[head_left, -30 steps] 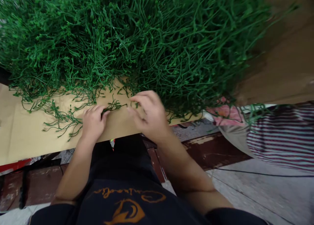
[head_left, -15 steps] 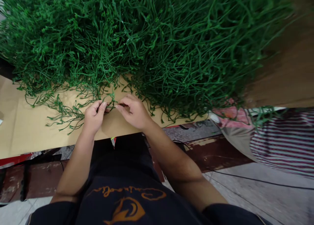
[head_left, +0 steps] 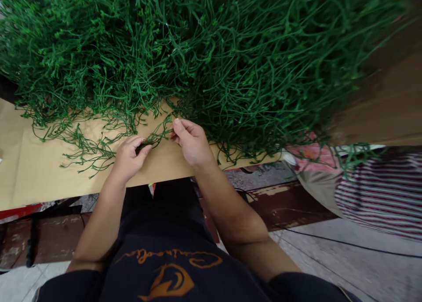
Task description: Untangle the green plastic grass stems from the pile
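A large heap of green plastic-looking stems (head_left: 132, 51) covers the far part of the tan cardboard surface (head_left: 42, 174). Near its front edge my left hand (head_left: 129, 159) is curled round some green stems, thumb and fingers close together. My right hand (head_left: 193, 141), a little to the right and farther from me, pinches the end of thin green strands (head_left: 160, 132) that stretch between the two hands. Several loose stems (head_left: 89, 154) lie on the cardboard left of my left hand.
At the right, a person in a striped garment (head_left: 379, 192) is beside the surface, near a pink cloth (head_left: 313, 157). A brown board (head_left: 382, 104) stands at the far right. Below lie a dark red beam (head_left: 296, 205) and a black cable (head_left: 346, 245).
My right hand has moved right and slightly away from me, widening the gap between my hands, with green strands now spanning it. My left hand has shifted only a little.
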A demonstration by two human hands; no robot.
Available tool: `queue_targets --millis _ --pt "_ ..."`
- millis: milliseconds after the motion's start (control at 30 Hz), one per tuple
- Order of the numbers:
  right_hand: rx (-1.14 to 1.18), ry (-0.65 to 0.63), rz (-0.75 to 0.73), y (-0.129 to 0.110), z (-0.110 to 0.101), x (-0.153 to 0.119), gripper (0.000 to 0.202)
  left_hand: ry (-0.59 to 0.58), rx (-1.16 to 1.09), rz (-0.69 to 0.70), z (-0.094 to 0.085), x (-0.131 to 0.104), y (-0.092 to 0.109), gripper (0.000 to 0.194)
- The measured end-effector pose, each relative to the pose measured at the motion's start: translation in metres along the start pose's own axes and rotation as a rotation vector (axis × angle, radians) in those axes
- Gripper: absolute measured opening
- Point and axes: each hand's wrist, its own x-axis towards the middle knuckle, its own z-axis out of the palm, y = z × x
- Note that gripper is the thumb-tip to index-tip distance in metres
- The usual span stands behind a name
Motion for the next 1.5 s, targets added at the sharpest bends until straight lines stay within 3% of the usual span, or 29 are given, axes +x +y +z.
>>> queue_targets --millis 133,433,567,700,900,1000,1167,1367,1500 --pt "-0.081 -0.016 -0.043 -0.002 -0.004 -0.002 0.056 -0.007 0.022 -0.017 -0.001 0.002 0.001 0.038" --pt "-0.571 -0.285 -0.247 -0.011 -0.004 -0.018 0.023 0.11 -0.03 -0.046 0.004 0.0 -0.003 0.031" --pt "-0.702 -0.202 -0.32 -0.008 0.001 -0.019 0.021 0.131 -0.079 -0.033 0.005 -0.002 -0.003 0.024" --pt "-0.675 -0.125 -0.412 -0.007 0.003 -0.02 0.021 0.158 -0.13 -0.058 0.006 -0.002 -0.004 0.023" --pt "-0.565 0.083 -0.569 -0.033 -0.004 -0.022 0.019 0.149 -0.102 -0.024 0.004 -0.003 -0.003 0.025" --pt "-0.561 0.041 -0.552 -0.042 -0.004 -0.018 0.02 0.127 -0.054 0.035 0.003 -0.003 -0.001 0.026" --pt "-0.677 -0.325 -0.348 -0.027 0.006 -0.014 0.023 0.109 0.04 0.033 0.002 -0.004 0.004 0.028" --pt "-0.477 -0.363 -0.25 -0.015 0.01 -0.015 0.026 0.112 0.086 0.014 0.001 -0.004 0.006 0.028" --pt "-0.202 -0.451 -0.023 -0.018 0.01 -0.016 0.039 0.119 0.089 -0.016 0.002 -0.003 0.005 0.028"
